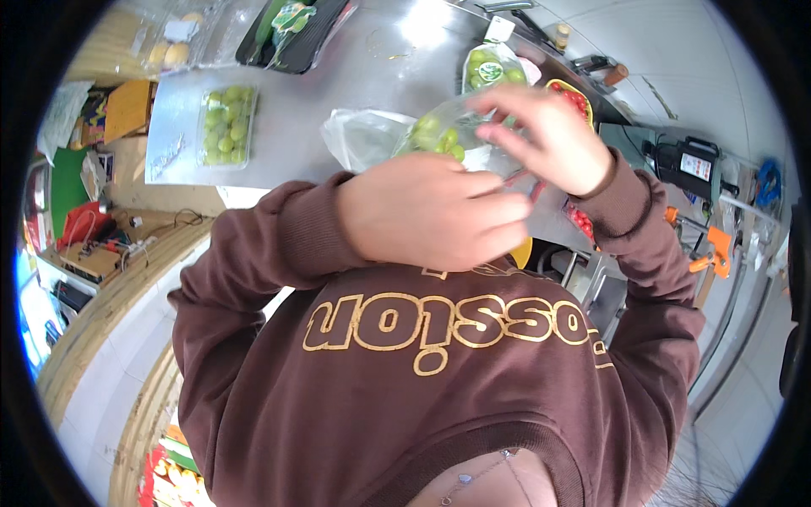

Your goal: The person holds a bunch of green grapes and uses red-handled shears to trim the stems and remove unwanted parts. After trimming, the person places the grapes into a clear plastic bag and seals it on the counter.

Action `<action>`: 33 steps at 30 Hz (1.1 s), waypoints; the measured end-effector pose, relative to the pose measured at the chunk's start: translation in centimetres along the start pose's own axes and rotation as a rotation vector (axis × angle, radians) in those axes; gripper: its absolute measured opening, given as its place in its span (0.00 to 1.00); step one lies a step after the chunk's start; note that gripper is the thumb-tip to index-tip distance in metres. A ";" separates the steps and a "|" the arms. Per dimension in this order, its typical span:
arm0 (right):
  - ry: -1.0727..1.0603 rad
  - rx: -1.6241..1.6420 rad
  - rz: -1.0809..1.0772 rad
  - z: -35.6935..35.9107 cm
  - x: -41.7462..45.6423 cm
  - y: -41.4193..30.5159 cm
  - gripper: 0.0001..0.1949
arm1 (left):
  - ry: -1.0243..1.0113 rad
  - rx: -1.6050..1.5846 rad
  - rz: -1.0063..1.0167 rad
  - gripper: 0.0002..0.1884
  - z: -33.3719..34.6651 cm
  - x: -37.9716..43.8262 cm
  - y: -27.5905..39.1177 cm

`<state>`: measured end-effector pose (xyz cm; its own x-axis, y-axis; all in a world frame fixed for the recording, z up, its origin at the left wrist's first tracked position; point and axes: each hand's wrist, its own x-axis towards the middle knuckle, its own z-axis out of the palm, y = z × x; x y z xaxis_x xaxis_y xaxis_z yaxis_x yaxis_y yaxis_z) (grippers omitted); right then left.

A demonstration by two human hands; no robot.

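A clear plastic bag of green grapes (447, 144) lies before me on the steel table, tilted, with its grapes towards the left. My left hand (437, 212) is at its near side, back upward; its fingertips are hidden or blurred, so a grip on the bag cannot be made out. Over the bag's right part is my right hand (545, 133), blurred by motion, thumb and fingers apart. A whitish empty-looking plastic bag (364, 136) lies left of the grapes. Farther left sits a clear punnet of green grapes (226, 125). Another bag of green grapes (494, 68) stands behind my right hand.
A black tray with a wrapped green vegetable (282, 32) and clear packs with round yellowish items (171, 54) are at the back left. Small red fruits (573, 98) fill a yellow-rimmed container at the right; more red fruits (580, 220) lie nearer. An orange clamp (717, 250) is farther right.
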<state>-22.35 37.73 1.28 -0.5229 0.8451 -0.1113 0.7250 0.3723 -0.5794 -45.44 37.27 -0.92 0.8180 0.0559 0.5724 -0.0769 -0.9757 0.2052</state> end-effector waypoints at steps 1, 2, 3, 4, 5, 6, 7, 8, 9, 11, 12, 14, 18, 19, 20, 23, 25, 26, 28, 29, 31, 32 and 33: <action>0.162 -0.142 -0.024 -1.1 -0.9 -0.5 0.23 | -0.026 -0.045 0.011 0.12 -0.4 -0.4 -0.1; 0.295 -0.378 -0.043 -1.3 -1.4 -0.3 0.26 | -0.017 -0.062 0.033 0.12 -0.7 -0.8 -0.3; 0.424 -0.612 -0.057 -1.4 -1.8 0.2 0.30 | -0.013 -0.081 0.054 0.12 -1.0 -1.1 -0.4; 0.476 -0.614 -0.013 0.0 -2.4 2.5 0.35 | -0.004 -0.071 0.058 0.11 -1.2 -1.3 -0.5; 0.401 -0.453 0.005 1.4 -3.2 4.9 0.25 | 0.004 -0.063 0.055 0.11 -1.5 -1.6 -0.5; 0.225 0.080 0.234 1.7 -3.4 5.7 0.19 | 0.011 -0.047 0.052 0.11 -1.8 -2.0 -0.6; 0.034 0.617 0.435 1.8 -3.4 5.6 0.13 | 0.067 -0.039 0.035 0.12 -2.0 -2.5 -0.5; 0.159 0.690 0.442 1.6 -3.8 4.8 0.11 | 0.122 -0.032 0.018 0.13 -2.0 -3.2 -0.3; 0.177 0.747 0.425 1.9 -4.2 4.5 0.11 | 0.176 -0.026 -0.006 0.15 -1.6 -4.3 0.0; 0.209 0.863 0.382 2.3 -4.5 4.2 0.10 | 0.355 -0.195 -0.380 0.46 2.8 -8.0 0.9; 0.219 0.875 0.354 2.6 -4.5 3.6 0.10 | 0.469 -0.297 -0.551 0.62 5.1 -9.9 1.4; 0.231 0.909 0.314 3.2 -4.3 3.1 0.09 | 0.320 -0.457 -0.775 0.75 8.9 -11.0 1.9; 0.342 0.934 0.202 5.4 -3.9 2.7 0.09 | 0.309 -0.580 -1.008 0.61 12.6 -7.5 0.5; 0.383 0.948 0.165 5.6 -3.8 2.6 0.09 | 0.357 -0.637 -1.097 0.57 12.9 -6.8 0.0; 0.411 0.879 0.149 6.2 -4.1 2.8 0.08 | 0.528 -0.768 -1.026 0.37 13.9 -7.4 -0.4; 0.569 1.100 0.081 8.0 -5.5 3.3 0.07 | 0.406 -0.527 -1.137 0.18 13.8 -8.3 -2.1; 0.590 1.205 0.232 8.9 -7.3 4.5 0.18 | 0.597 -0.581 -1.120 0.06 13.9 -7.6 -2.2; 0.544 1.234 0.346 10.1 -8.7 6.6 0.24 | 0.576 -0.569 -1.119 0.05 13.7 -7.5 -2.4; 0.305 1.377 0.563 12.0 -9.8 8.6 0.38 | 0.564 -0.576 -1.057 0.05 13.7 -7.4 -2.7; 0.104 1.483 0.664 12.9 -10.0 9.2 0.45 | 0.576 -0.595 -0.996 0.06 13.8 -7.6 -2.8; -0.154 1.760 0.556 14.5 -9.3 10.9 0.57 | 0.501 -0.521 -0.819 0.09 13.2 -7.0 -2.8; -0.175 1.861 0.570 14.9 -8.2 10.6 0.58 | 0.418 -0.430 -0.701 0.11 12.6 -6.4 -2.9; -0.205 1.962 0.586 15.2 -7.2 10.2 0.60 | 0.338 -0.337 -0.589 0.12 12.1 -6.1 -2.6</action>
<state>-18.01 29.62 -16.15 -0.5899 0.5870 -0.5545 -0.4828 -0.8068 -0.3405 -43.29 36.94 -14.57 0.5625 0.6625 0.4947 0.1043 -0.6503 0.7525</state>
